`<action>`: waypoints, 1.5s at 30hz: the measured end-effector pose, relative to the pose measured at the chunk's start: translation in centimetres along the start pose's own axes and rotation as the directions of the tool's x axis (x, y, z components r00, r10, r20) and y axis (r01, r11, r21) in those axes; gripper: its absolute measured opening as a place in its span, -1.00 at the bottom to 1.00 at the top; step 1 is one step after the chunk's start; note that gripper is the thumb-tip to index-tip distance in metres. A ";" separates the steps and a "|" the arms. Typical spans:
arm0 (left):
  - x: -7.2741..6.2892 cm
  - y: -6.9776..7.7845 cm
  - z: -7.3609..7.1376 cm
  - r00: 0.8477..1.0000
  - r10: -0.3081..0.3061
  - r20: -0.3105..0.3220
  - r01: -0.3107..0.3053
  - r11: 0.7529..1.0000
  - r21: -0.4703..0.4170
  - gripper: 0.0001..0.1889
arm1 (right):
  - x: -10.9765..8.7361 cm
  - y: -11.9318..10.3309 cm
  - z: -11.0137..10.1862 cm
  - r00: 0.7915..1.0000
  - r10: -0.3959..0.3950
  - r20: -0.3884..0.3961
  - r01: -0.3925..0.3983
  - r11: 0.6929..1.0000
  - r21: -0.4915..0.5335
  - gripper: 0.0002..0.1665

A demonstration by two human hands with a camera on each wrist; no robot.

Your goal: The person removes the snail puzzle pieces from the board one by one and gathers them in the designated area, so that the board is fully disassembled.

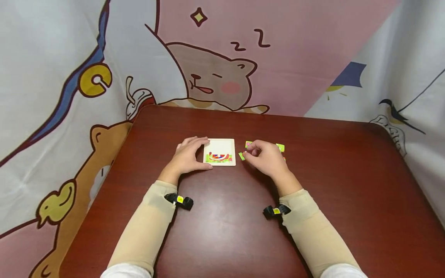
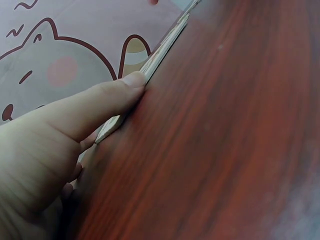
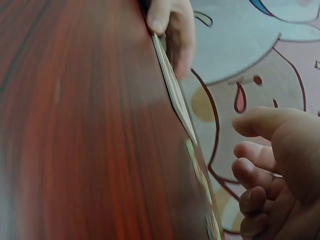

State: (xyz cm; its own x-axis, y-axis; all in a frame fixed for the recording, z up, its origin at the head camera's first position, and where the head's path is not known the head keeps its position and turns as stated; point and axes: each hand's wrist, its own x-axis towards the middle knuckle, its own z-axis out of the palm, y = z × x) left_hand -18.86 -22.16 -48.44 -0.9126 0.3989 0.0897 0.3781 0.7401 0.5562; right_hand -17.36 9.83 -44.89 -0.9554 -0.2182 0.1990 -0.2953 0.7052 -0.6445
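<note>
A small white square puzzle tray (image 1: pixel 223 146) lies flat on the table, with a strip of colourful picture in green, red and blue along its near side. My left hand (image 1: pixel 189 155) holds the tray from the left, its thumb at the near edge and the index finger at the far corner. In the left wrist view the thumb (image 2: pixel 112 97) presses the edge of the tray. My right hand (image 1: pixel 265 157) hovers over green puzzle pieces (image 1: pixel 280 147), partly hiding them. Its fingers (image 3: pixel 252 172) are loosely bent, with nothing showing between them and the thumb.
The reddish-brown wooden table (image 1: pixel 222 216) extends all around. Behind it hangs a cloth (image 1: pixel 295 50) printed with cartoon bears. Black straps with small devices (image 1: pixel 276 211) sit at both wrists, over beige sleeves (image 1: pixel 318 227).
</note>
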 end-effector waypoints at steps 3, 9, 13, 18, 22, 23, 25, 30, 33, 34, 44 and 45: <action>0.2 0.2 0.2 1.000 0.000 0.007 0.000 1.000 -0.004 0.05 | 0.4 -0.9 1.0 0.998 -0.013 0.055 0.012 1.000 0.004 -0.80; 0.6 0.4 0.4 1.000 0.008 0.012 -0.008 1.000 0.000 -0.01 | 1.5 -2.7 2.8 0.985 -0.039 0.170 0.041 0.999 -0.011 -0.78; 0.8 0.7 0.4 0.999 0.033 0.013 -0.033 0.999 -0.007 -0.05 | 2.1 -3.9 3.8 0.969 -0.049 0.244 0.058 0.998 -0.031 -0.73; 0.7 0.9 0.1 0.999 0.049 0.003 -0.049 0.999 -0.018 -0.06 | 2.7 -5.0 4.9 0.956 -0.044 0.289 0.053 0.998 -0.024 -0.65; 0.7 0.8 0.0 0.999 0.047 0.000 -0.047 0.999 -0.011 -0.06 | 3.2 -5.8 5.6 0.951 -0.041 0.305 0.053 0.998 -0.031 -0.67; 0.7 0.8 0.0 0.999 0.046 0.002 -0.046 0.999 -0.009 -0.06 | 3.3 -5.9 5.7 0.950 -0.035 0.310 0.049 0.998 -0.037 -0.68; 0.7 0.7 0.0 0.999 0.042 0.005 -0.042 0.999 -0.007 -0.05 | 3.5 -6.2 6.0 0.947 -0.020 0.322 0.037 0.998 -0.049 -0.69; 0.7 0.6 0.0 1.000 0.029 0.009 -0.029 0.999 -0.014 -0.03 | 3.9 -6.8 6.3 0.936 0.039 0.349 -0.009 0.996 -0.087 -0.68; 0.6 0.4 -0.1 1.000 0.022 0.009 -0.022 1.000 -0.012 -0.03 | 4.2 -7.1 6.6 0.930 0.070 0.361 -0.034 0.994 -0.106 -0.66; 0.6 0.3 -0.1 1.000 0.019 0.011 -0.019 1.000 -0.008 -0.03 | 4.3 -7.3 6.7 0.926 0.076 0.369 -0.038 0.993 -0.109 -0.66; 0.1 -0.4 -0.4 1.000 0.007 0.011 -0.007 1.000 -0.017 -0.06 | 5.1 -8.6 7.3 0.895 0.114 0.431 -0.047 0.985 -0.164 -0.68; 0.1 -0.4 -0.4 1.000 0.006 0.011 -0.006 1.000 -0.016 -0.06 | 5.2 -8.6 7.4 0.893 0.121 0.433 -0.050 0.984 -0.171 -0.68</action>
State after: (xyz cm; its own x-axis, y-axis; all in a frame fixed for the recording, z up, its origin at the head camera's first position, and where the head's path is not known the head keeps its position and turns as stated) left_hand -19.15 -22.69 -48.32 -0.9085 0.4093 0.0841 0.3811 0.7292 0.5684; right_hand -19.76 -2.36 -43.75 -0.8891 -0.4017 -0.2193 -0.2427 0.8202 -0.5181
